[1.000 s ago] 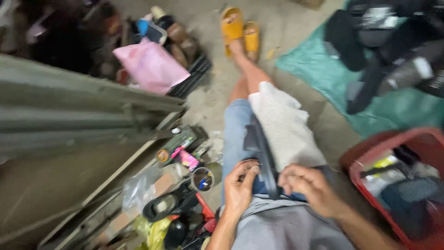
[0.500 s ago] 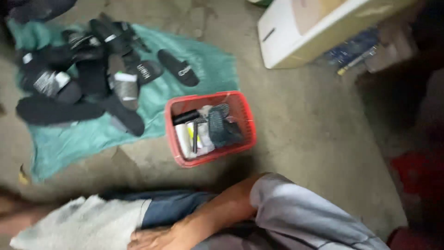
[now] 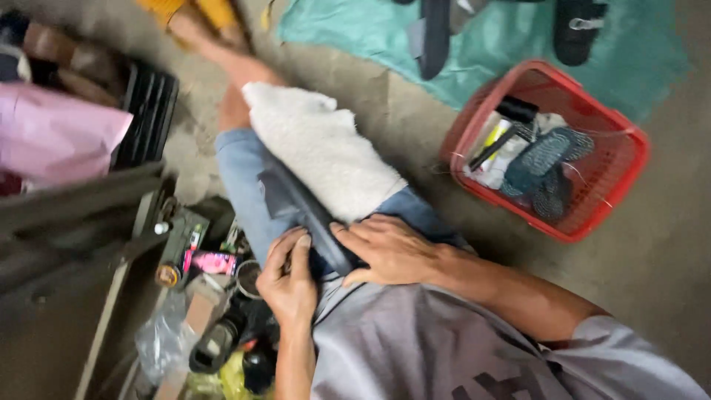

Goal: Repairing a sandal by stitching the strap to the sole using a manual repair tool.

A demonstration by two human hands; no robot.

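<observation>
Together, left hand (image 3: 290, 280) and right hand (image 3: 389, 250) fingers clamp a dark rubbery sole (image 3: 300, 207) beside fluffy white cloth (image 3: 318, 152).

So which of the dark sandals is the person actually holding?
The one across the lap, gripped by both hands, left hand and right hand; the others lie on the teal cloth.

Fluffy white cloth (image 3: 318, 152), red plastic basket (image 3: 626, 178)

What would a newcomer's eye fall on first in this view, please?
Probably the red basket at right on the floor, holding dark soles. Then, at centre, the left hand and right hand gripping a dark sandal on the lap, beside a white fleecy cloth over the thigh.
</observation>
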